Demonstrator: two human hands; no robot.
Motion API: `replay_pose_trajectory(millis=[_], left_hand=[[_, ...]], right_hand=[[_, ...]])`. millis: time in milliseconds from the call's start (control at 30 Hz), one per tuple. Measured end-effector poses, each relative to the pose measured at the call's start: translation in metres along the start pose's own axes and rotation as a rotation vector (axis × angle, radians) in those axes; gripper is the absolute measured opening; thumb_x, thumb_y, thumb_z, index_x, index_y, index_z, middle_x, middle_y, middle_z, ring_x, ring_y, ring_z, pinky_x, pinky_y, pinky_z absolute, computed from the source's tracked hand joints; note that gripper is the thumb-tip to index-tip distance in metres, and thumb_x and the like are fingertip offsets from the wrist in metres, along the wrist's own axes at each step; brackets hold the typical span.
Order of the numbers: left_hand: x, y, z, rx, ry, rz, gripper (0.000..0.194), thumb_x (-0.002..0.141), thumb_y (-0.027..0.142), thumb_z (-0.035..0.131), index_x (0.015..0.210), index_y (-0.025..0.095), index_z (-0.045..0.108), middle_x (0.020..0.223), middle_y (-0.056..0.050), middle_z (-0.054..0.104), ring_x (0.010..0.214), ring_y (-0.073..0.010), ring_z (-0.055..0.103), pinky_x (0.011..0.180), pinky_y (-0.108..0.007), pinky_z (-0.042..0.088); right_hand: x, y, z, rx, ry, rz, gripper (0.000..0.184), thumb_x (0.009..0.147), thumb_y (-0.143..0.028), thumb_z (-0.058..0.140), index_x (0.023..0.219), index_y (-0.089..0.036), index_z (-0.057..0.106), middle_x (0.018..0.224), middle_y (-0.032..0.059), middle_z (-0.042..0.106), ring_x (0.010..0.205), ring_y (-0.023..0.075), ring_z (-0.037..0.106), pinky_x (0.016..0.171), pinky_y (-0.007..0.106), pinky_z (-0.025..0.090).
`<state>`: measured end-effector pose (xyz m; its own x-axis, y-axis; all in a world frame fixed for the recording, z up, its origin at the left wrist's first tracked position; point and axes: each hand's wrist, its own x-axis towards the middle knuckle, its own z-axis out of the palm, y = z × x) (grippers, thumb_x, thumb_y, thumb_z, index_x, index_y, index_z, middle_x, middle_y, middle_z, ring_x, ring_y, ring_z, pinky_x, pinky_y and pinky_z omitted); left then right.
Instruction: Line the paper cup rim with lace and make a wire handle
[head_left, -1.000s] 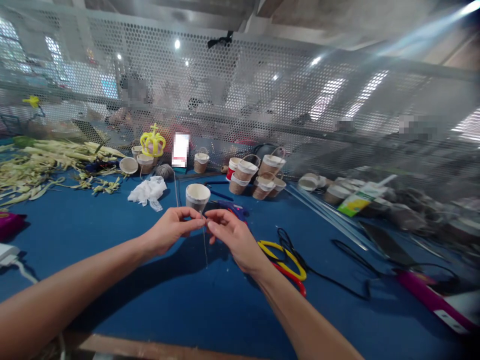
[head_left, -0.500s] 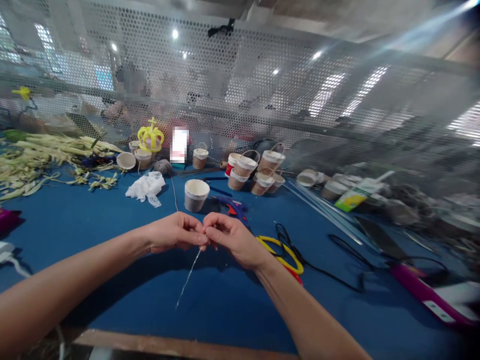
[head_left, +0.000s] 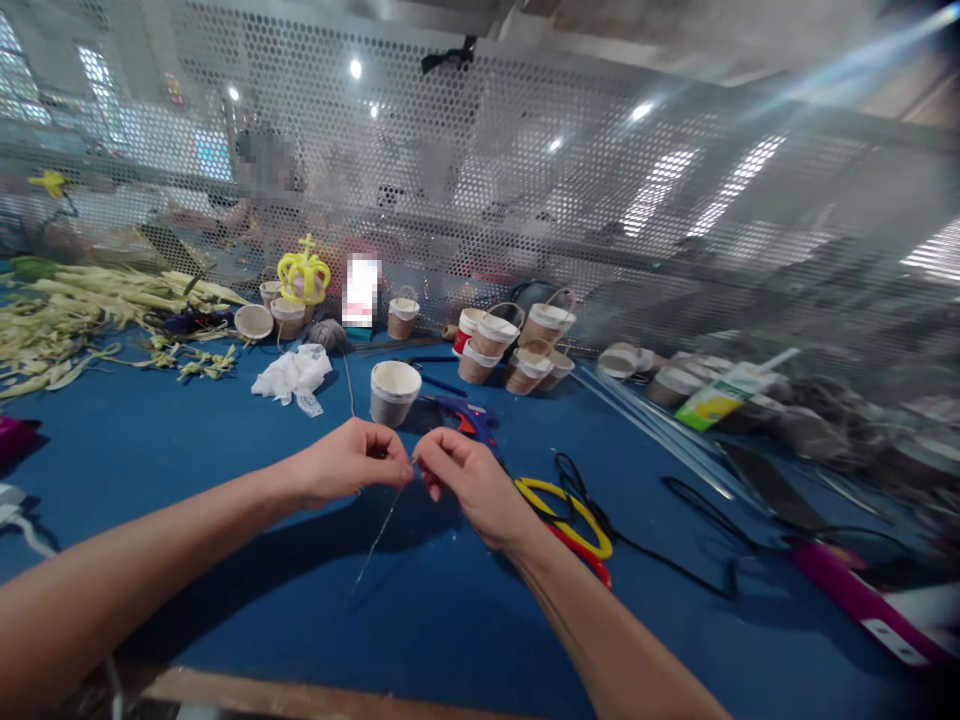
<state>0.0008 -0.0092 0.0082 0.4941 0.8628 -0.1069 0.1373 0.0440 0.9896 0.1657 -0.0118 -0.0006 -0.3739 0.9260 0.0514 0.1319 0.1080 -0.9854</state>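
Observation:
Both hands meet just in front of a whitish paper cup (head_left: 393,405) that stands upright. My left hand (head_left: 367,465) is closed in a pinch on a thin grey yarn (head_left: 380,532), whose loose end hangs down toward the table. Close beside it, thumb and forefinger of my right hand (head_left: 466,475) pinch at the same yarn; the exact spot is hidden between the fingertips. A strand leads back past the cup to a grey yarn ball (head_left: 328,335). Behind my right hand lies a blue glue gun (head_left: 469,415). Scissors with yellow and red handles (head_left: 566,510) lie beside my right wrist.
Small brown buckets with white rims (head_left: 495,335) stand along the perforated metal screen (head_left: 480,180). Crumpled white tissue (head_left: 294,378), dried husks (head_left: 90,310) and a yellow crown (head_left: 304,275) are at left. Clear sticks (head_left: 660,435) and a black cable (head_left: 667,565) lie at right.
My hands have come lower and nearer, off the cup's front. The hanging yarn end has swung to the left. Since half a second ago the fingertips have parted slightly.

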Motion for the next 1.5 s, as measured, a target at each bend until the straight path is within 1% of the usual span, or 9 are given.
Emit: replay_pose_trajectory(millis=[100,167,467,667,833,1033,1167,1333,1500], left_hand=[[-0.001,0.002,-0.001,-0.124,-0.058,-0.073,0.016,0.059,0.024,0.065,0.060,0.012,0.055,0.056,0.002,0.055,0.051,-0.0063,0.042,0.047,-0.020,0.024],[-0.001,0.002,-0.002,-0.174,-0.070,-0.096,0.019,0.059,0.026,0.067,0.059,0.012,0.054,0.056,0.002,0.056,0.050,-0.0057,0.041,0.046,-0.020,0.023],[0.000,-0.005,-0.008,-0.237,-0.194,-0.080,0.022,0.065,0.031,0.067,0.067,0.011,0.057,0.061,0.003,0.054,0.047,-0.0033,0.035,0.044,-0.019,0.020],[0.003,-0.005,-0.011,0.041,-0.159,0.087,0.016,0.074,0.027,0.057,0.068,0.012,0.056,0.060,0.004,0.049,0.052,-0.0051,0.036,0.049,-0.019,0.027],[0.003,-0.008,-0.007,0.271,-0.010,0.234,0.014,0.075,0.027,0.053,0.070,0.013,0.054,0.059,0.004,0.047,0.053,-0.0062,0.036,0.050,-0.020,0.028],[0.002,-0.010,-0.003,0.256,0.102,0.206,0.020,0.074,0.032,0.054,0.069,0.014,0.049,0.054,0.006,0.040,0.048,-0.0054,0.030,0.045,-0.019,0.022],[0.001,-0.005,-0.003,0.259,0.064,0.206,0.019,0.074,0.031,0.052,0.068,0.014,0.049,0.056,0.006,0.039,0.051,-0.0061,0.031,0.047,-0.020,0.024],[0.000,0.000,-0.007,0.212,-0.007,0.119,0.019,0.074,0.031,0.051,0.067,0.013,0.052,0.055,0.006,0.039,0.050,-0.0060,0.031,0.047,-0.020,0.025],[0.000,0.000,-0.006,0.206,0.015,0.066,0.012,0.065,0.023,0.058,0.066,0.013,0.054,0.056,0.005,0.046,0.051,-0.0060,0.036,0.049,-0.020,0.028]], right_hand=[[0.000,0.001,-0.003,0.143,-0.099,0.004,0.029,0.075,-0.044,0.056,0.085,-0.017,0.055,0.068,-0.0020,0.052,0.053,0.0076,0.046,0.048,0.022,0.036],[0.000,0.000,-0.003,0.146,-0.132,-0.014,0.025,0.072,-0.039,0.061,0.080,-0.016,0.056,0.066,-0.0027,0.052,0.052,0.0066,0.045,0.048,0.021,0.036],[-0.002,-0.004,-0.004,0.070,-0.087,-0.019,0.026,0.074,-0.039,0.060,0.069,-0.015,0.050,0.062,-0.0034,0.052,0.048,0.0054,0.042,0.048,0.021,0.033],[0.000,0.000,-0.005,0.098,-0.081,-0.006,0.027,0.073,-0.040,0.061,0.068,-0.016,0.049,0.056,-0.0057,0.046,0.047,0.0053,0.040,0.047,0.021,0.032],[0.001,0.001,-0.004,0.131,-0.064,0.032,0.028,0.071,-0.040,0.063,0.067,-0.015,0.049,0.054,-0.0061,0.044,0.047,0.0054,0.040,0.046,0.021,0.031],[-0.001,0.000,-0.001,0.194,-0.034,0.068,0.031,0.070,-0.043,0.063,0.067,-0.016,0.048,0.055,-0.0059,0.044,0.047,0.0054,0.040,0.045,0.021,0.029],[-0.001,-0.001,0.000,0.121,-0.029,0.066,0.030,0.071,-0.042,0.061,0.066,-0.017,0.047,0.053,-0.0065,0.042,0.046,0.0057,0.039,0.045,0.021,0.029],[0.000,-0.001,-0.002,-0.023,-0.009,0.051,0.028,0.074,-0.041,0.056,0.066,-0.017,0.045,0.052,-0.0069,0.040,0.045,0.0063,0.037,0.046,0.022,0.030],[0.000,-0.003,0.000,-0.161,0.009,0.039,0.026,0.076,-0.040,0.053,0.064,-0.018,0.044,0.050,-0.0066,0.039,0.044,0.0072,0.035,0.044,0.022,0.028]])
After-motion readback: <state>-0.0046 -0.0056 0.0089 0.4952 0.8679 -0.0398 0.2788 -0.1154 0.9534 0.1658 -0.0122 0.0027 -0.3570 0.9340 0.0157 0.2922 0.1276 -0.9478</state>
